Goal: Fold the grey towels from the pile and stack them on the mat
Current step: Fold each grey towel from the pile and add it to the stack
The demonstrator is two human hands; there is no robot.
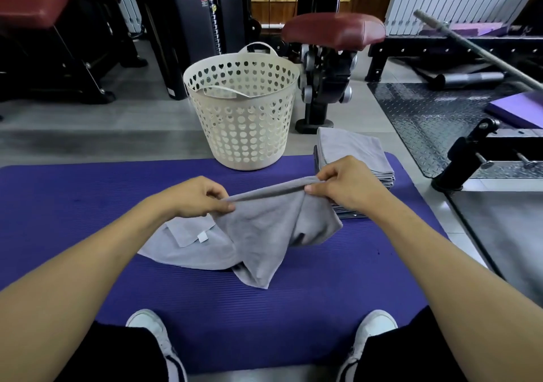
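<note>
A grey towel (261, 234) hangs between my hands over the purple mat (88, 205), its lower part crumpled on the mat. My left hand (199, 196) pinches the top edge at its left end. My right hand (343, 182) pinches the same edge at its right end, slightly higher. A second grey towel (188, 243) with a white tag lies flat underneath, to the left. A stack of folded grey towels (352, 152) sits at the mat's far right corner, just behind my right hand.
A cream plastic basket (244, 123) with heart-shaped holes stands at the mat's far edge. Gym machines with red pads (335, 29) stand behind it. A black frame (476, 152) and a checker-plate floor lie to the right. My shoes (152, 331) rest at the mat's near edge.
</note>
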